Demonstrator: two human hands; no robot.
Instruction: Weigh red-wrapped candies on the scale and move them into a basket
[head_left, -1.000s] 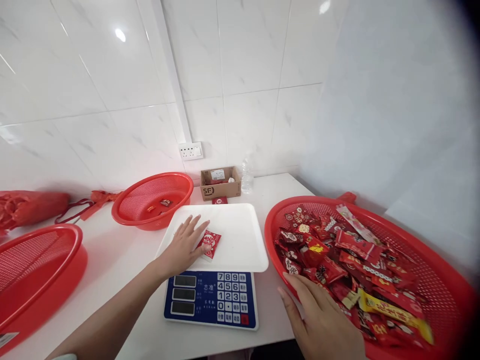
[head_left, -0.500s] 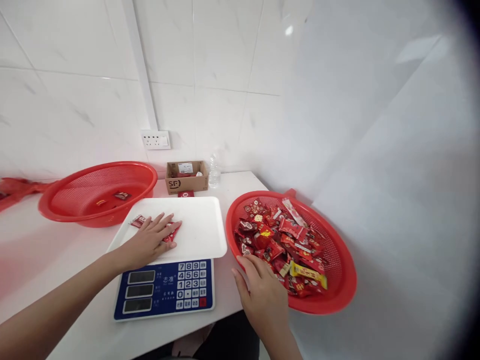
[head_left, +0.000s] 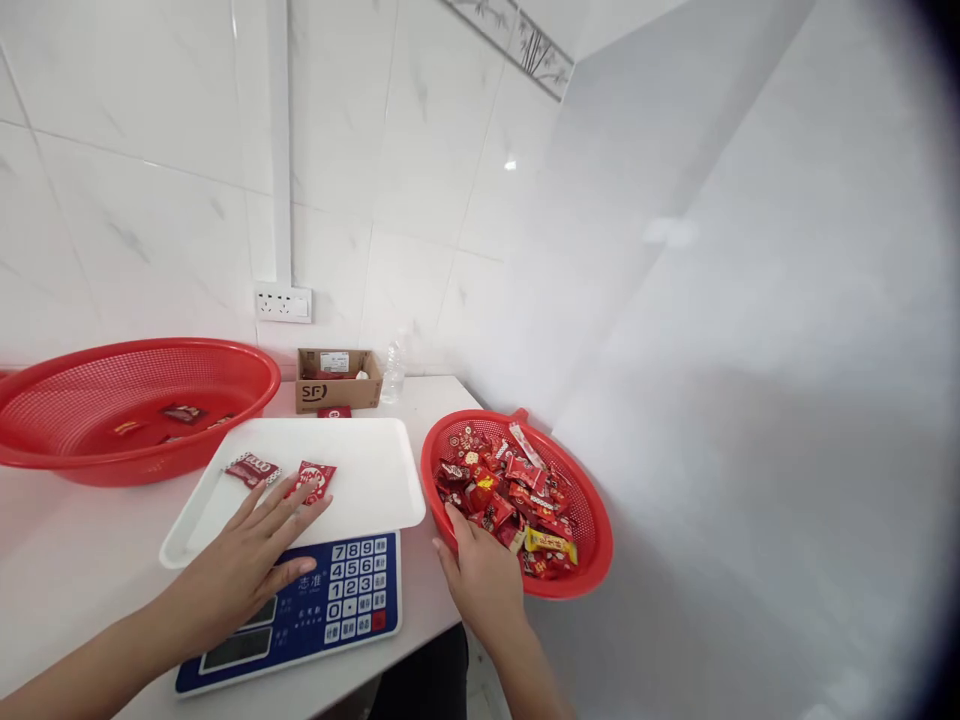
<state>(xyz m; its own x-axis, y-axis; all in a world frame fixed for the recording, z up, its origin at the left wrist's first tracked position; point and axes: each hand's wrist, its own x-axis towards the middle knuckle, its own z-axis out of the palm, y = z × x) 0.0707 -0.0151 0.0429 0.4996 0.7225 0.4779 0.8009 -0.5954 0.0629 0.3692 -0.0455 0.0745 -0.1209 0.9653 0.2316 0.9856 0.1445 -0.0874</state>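
My left hand (head_left: 251, 565) hovers over the near edge of the white scale tray (head_left: 367, 500) and the scale's blue panel (head_left: 300, 640). Its fingers are spread and hold nothing. Two wrapped candies lie on the tray: a dark red one with checkered ends (head_left: 253, 469) and a bright red one (head_left: 321, 477), which my fingertips partly cover. At the near left rim of the right red basket (head_left: 598, 535), my right hand (head_left: 487, 580) grips the rim, thumb outside and fingers over the edge. Many candies (head_left: 499, 480), mostly red and one yellow, fill this basket.
A larger red basket (head_left: 120, 462) with a few candies stands on the left. Behind the tray are a cardboard box (head_left: 337, 395), a red packet (head_left: 334, 411) and a clear plastic bottle (head_left: 394, 370). The right basket overhangs the table's right edge beside a grey-white wall.
My left hand has drawn back toward me off the candies, uncovering both on the tray. My right hand stays at the basket rim. The camera view has shifted.
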